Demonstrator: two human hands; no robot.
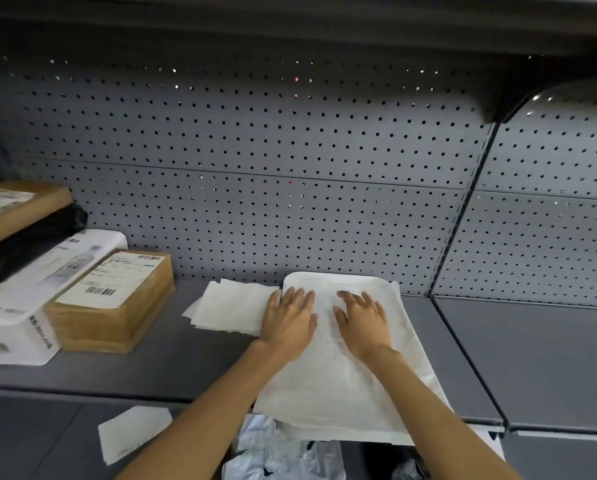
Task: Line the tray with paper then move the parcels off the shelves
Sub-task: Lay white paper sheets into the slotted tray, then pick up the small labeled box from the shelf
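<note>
The grey shelf (172, 362) carries the tray (338, 279), and the paper (328, 382) over it overhangs the shelf's front edge. If pressed unevenly, that loose end could slide or crease. The parcels (113, 299) wait at the left, with spare sheets (231, 308) between. Left hand (288, 318) and right hand (363, 323) lie flat, each grip spread apart, clasping nothing

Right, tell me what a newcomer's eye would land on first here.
First, the two hands, left hand and right hand, pressed flat on the white paper spread over the tray at the middle of the grey shelf. Next, the parcels stacked at the left, led by the brown box with its barcode label. A loose stack of paper sheets lies just left of the tray.
</note>
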